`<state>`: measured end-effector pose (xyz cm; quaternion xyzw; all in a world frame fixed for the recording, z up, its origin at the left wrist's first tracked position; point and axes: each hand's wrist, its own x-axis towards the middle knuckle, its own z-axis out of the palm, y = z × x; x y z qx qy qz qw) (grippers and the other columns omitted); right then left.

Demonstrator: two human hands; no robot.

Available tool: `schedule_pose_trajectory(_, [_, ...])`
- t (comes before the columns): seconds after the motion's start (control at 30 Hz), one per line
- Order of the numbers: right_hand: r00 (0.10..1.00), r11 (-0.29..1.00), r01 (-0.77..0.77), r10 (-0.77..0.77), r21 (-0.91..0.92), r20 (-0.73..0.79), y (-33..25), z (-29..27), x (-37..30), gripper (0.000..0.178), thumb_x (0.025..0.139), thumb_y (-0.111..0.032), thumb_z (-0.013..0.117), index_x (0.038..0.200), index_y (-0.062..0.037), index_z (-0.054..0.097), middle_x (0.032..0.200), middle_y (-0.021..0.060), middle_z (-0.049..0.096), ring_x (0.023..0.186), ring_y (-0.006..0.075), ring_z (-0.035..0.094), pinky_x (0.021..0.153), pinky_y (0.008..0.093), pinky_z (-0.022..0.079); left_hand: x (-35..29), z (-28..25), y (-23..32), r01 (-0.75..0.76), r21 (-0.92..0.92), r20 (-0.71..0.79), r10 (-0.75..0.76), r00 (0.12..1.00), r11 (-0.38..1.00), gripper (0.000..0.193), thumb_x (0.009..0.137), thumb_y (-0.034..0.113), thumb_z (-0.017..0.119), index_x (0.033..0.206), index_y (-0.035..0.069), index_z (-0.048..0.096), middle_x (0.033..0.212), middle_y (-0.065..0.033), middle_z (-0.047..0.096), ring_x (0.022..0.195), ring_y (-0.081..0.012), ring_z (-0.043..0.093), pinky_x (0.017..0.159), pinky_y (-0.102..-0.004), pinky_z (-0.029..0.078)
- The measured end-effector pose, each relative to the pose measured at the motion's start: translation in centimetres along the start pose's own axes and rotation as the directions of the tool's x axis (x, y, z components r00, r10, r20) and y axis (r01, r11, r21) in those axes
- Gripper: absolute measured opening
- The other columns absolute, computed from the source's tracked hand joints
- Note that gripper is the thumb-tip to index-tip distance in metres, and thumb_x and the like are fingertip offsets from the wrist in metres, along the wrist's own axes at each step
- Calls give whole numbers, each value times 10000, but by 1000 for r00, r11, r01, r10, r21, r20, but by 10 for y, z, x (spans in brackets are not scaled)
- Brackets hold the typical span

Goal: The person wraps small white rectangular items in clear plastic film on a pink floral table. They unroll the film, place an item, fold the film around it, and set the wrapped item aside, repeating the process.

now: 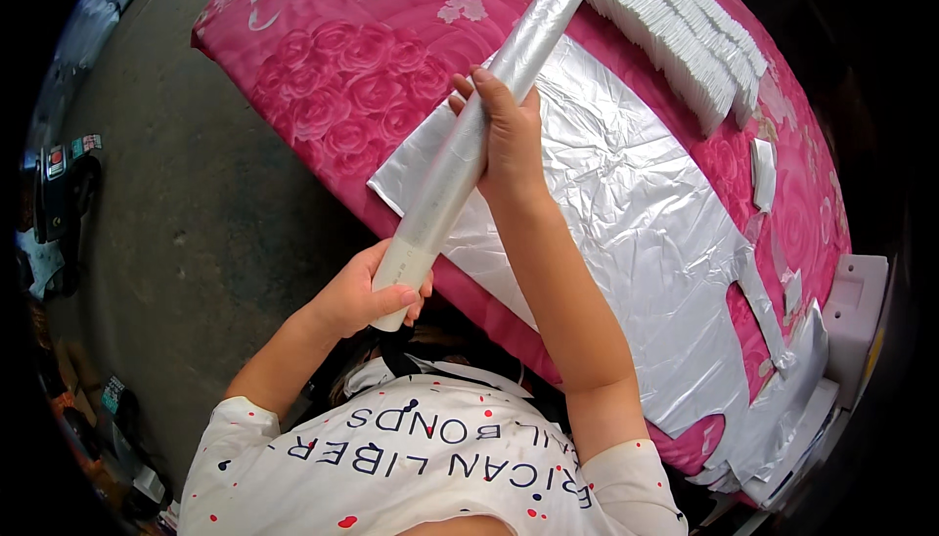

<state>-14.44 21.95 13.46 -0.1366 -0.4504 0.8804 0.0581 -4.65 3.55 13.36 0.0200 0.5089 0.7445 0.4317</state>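
Observation:
A long, shiny roll of plastic film (pixel 442 184), silvery along most of its length and whiter at its lower end, slants up to the right in front of me. My left hand (pixel 380 287) wraps round that lower end, thumb on top. Higher up, above the middle, my right hand (pixel 509 130) grips the roll with its thumb along the side. Beneath it, a wide crinkled silver foil sheet (pixel 626 233) lies flat on the table; its right part has cut-out gaps and ragged edges.
A pink floral cloth (pixel 342 96) covers the table. Long rows of stacked white folded pieces (pixel 675 37) stand at the back right. White scraps (pixel 763 174) and a pale plastic box-like part (pixel 854 306) are at the right edge. Tools (pixel 64 194) sit on the far left.

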Motion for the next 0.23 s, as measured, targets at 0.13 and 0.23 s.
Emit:
schedule_pose_trajectory(0.13, [988, 958, -43, -1, 283, 154, -42, -23, -27, 554, 804, -264, 661, 1197, 10, 383, 890, 79, 544, 790, 138, 575, 733, 299, 527, 12, 29, 6, 137, -181, 312, -75, 947, 974, 605, 747, 308, 677, 1197, -21, 443, 853, -78, 570, 672, -131, 590, 648, -268, 513])
schedule_pose_trajectory(0.23, [999, 996, 46, -48, 77, 21, -57, -45, -44, 600, 781, -287, 685, 1208, 0, 377, 907, 80, 548, 814, 151, 584, 723, 300, 528, 23, 44, 8, 160, 212, 219, -207, 953, 964, 702, 768, 294, 662, 1325, -11, 365, 881, -87, 591, 743, -148, 610, 738, -286, 533])
